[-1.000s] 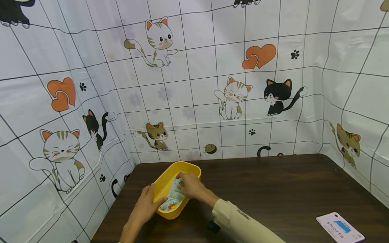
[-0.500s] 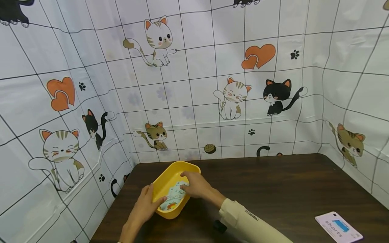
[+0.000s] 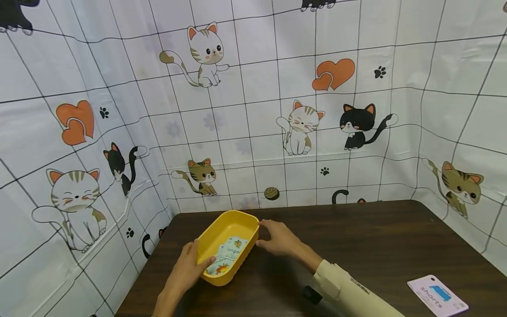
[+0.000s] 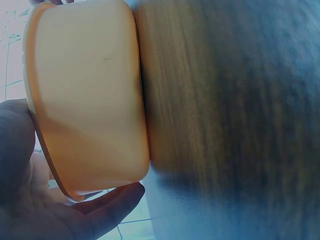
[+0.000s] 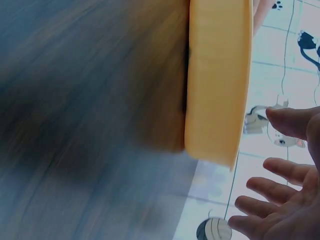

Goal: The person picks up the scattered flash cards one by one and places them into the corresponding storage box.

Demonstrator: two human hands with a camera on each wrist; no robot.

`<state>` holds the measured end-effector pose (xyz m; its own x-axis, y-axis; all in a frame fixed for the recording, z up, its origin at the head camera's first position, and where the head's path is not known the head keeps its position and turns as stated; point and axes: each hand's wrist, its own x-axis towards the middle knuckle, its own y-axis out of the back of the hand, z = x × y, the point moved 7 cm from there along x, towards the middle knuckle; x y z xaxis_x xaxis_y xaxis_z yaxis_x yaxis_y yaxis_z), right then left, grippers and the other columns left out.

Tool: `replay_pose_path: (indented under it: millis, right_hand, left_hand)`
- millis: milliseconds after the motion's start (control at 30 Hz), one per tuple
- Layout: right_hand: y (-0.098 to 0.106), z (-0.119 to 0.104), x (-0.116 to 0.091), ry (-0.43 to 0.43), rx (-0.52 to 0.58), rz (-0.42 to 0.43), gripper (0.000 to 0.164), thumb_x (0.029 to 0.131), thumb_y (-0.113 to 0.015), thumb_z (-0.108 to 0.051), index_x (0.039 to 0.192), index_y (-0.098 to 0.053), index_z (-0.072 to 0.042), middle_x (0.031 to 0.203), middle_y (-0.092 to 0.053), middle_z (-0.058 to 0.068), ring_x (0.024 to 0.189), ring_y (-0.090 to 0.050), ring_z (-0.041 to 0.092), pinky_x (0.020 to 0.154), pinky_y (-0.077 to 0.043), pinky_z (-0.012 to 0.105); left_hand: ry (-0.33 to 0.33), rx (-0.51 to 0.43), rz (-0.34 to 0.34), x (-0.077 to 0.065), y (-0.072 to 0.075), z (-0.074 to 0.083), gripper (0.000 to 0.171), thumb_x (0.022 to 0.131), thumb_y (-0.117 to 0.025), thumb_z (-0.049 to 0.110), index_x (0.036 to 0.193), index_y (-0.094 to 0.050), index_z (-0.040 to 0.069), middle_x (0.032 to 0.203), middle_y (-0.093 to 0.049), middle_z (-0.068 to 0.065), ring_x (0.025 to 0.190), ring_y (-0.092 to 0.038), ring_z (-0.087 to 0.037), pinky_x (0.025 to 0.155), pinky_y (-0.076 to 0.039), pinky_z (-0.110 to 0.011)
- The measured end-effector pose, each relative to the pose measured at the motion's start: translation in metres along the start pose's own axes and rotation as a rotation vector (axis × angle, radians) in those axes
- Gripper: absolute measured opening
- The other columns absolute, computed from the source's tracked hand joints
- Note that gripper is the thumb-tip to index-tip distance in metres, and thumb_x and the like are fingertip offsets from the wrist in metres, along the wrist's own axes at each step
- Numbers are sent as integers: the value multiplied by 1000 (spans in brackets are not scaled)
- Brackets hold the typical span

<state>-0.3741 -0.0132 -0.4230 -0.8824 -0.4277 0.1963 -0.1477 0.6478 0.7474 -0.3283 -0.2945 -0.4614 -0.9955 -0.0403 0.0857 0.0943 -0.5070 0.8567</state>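
Observation:
A yellow tub (image 3: 215,240) with rounded corners stands on the dark table, tilted across my view. Inside its near end lie a few printed cards (image 3: 233,251) with fruit pictures, one reading "longan" in part. My left hand (image 3: 184,270) holds the tub's left side, thumb over the rim and fingers along the outside; the left wrist view shows fingers around the tub's end wall (image 4: 90,100). Beside the right rim is my right hand (image 3: 279,237), fingers spread and holding nothing. From the right wrist, its fingers (image 5: 272,190) appear apart from the tub's wall (image 5: 220,80).
A pale card printed "shorts" (image 3: 437,296) lies at the front right of the brown wooden table (image 3: 356,246). A small black object (image 3: 312,295) is by the right sleeve. A white cat-print curtain (image 3: 253,110) encloses the back and sides.
My right hand has let go of the cards and moved out of the tub to the right. The cards now lie in the tub. My left hand stays on the rim.

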Motion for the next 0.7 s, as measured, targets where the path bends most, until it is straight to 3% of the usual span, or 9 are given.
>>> replay_pose_path:
  millis: [333,700]
  right_hand:
    - [27,26,-17,-69,-29,10,65,98,-80,-29,153,-57,-3,161,-53,22,147,-52,45,119,-43,65]
    - [40,40,-32,-106,-57,1,70,96,-82,-31,154,-55,-2,164,-47,27,151,-46,50,120,-39,69]
  left_hand:
    - [-15,-10,-6,0,1,1,99,102,-70,52,164,-27,-12,162,-37,-35,137,-54,-52,111,-47,-68]
    - [-13,-3,-10,1,0,0,100,102,-70,53,163,-28,-13,161,-38,-36,135,-55,-51,111,-47,-68]
